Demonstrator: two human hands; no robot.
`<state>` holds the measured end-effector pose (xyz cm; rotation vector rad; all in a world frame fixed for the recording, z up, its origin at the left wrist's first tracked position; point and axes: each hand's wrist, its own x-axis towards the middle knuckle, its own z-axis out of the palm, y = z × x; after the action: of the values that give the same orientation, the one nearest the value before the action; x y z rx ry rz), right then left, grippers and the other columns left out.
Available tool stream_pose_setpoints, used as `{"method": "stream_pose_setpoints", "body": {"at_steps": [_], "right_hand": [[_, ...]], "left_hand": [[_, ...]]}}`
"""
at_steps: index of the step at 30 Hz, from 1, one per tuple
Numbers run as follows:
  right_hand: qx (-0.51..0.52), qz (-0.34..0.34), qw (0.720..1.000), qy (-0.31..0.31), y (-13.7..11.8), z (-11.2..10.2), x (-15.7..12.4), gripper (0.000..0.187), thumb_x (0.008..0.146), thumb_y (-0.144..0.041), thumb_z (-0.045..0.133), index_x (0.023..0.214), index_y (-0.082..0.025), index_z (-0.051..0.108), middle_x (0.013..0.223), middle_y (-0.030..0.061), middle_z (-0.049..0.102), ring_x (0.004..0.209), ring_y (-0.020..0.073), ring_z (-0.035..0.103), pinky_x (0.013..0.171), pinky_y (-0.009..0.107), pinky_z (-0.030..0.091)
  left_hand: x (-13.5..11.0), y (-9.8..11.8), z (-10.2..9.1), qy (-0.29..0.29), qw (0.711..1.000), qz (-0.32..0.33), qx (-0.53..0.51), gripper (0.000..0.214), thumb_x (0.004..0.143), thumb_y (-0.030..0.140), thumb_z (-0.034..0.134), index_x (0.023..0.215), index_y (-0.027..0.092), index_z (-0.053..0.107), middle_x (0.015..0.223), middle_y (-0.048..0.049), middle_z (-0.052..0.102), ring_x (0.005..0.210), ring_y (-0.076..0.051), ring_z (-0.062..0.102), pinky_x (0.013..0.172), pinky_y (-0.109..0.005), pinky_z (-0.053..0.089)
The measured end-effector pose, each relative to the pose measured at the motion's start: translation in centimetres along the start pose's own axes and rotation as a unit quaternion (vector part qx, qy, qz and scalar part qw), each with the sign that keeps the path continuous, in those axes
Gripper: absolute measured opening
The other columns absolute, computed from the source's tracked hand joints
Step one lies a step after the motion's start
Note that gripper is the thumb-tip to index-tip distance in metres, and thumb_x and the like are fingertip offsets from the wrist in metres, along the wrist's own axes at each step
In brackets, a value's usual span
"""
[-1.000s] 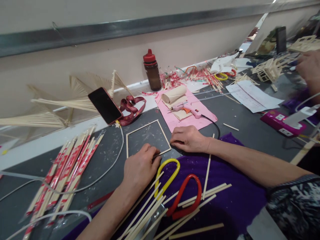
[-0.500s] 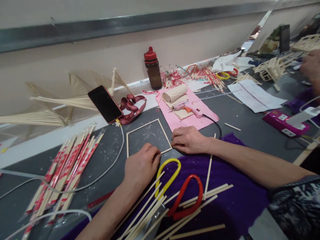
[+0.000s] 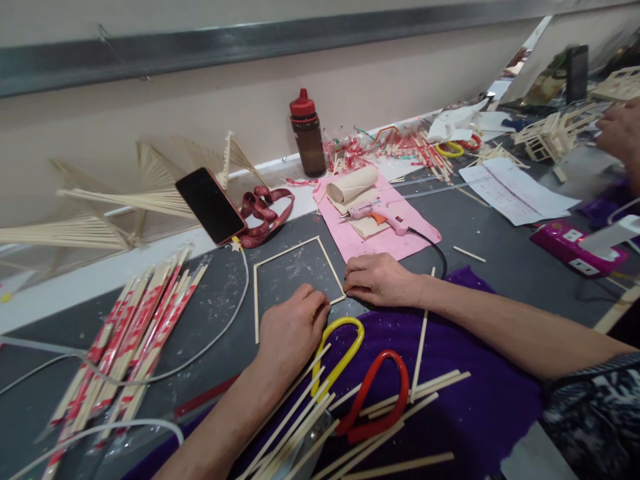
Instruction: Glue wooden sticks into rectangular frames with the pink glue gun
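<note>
A four-sided frame of thin wooden sticks (image 3: 287,251) lies flat on the grey table. My left hand (image 3: 295,320) rests over its near side, fingers bent and pressed together on the near stick, hiding most of it. At the near right corner, the curled fingertips of my right hand (image 3: 383,280) pinch the frame. A short bit of stick shows between the two hands. Just in front of me are scissors with one yellow (image 3: 361,333) and one red handle (image 3: 403,400), among several loose wooden sticks (image 3: 425,460) above a purple cloth (image 3: 480,347).
A pink glue gun (image 3: 385,217) lies on a pink sheet (image 3: 423,232) beside a cardboard roll (image 3: 353,184). Behind stand a bottle (image 3: 307,140) and a phone (image 3: 210,205). Wrapped stick bundles (image 3: 135,333) and a white cable lie left. A co-worker's hand (image 3: 620,130) is far right.
My left hand has slid a little right along the near stick, uncovering the near end of the frame's left stick. My right hand stays at the corner. The view has shifted slightly.
</note>
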<state>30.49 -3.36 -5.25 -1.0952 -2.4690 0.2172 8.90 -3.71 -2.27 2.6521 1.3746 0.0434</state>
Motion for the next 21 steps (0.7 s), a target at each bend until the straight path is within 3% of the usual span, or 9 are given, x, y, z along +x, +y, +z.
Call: {"method": "stream_pose_setpoints", "body": {"at_steps": [21], "right_hand": [[0.027,0.036,0.998,-0.046,-0.30,-0.51,0.71,0.016,0.088,-0.023,0.050,0.084,-0.017,0.064,0.087,0.0017,0.059,0.077,0.0115,0.056,0.063,0.022,0.036]], "left_hand": [[-0.06,0.15,0.18,-0.001,1.000,-0.005,-0.005,0.026,0.092,0.036,0.038,0.084,0.025,0.060,0.089,0.0026,0.062,0.075,-0.013,0.062,0.056,-0.024,0.037]]}}
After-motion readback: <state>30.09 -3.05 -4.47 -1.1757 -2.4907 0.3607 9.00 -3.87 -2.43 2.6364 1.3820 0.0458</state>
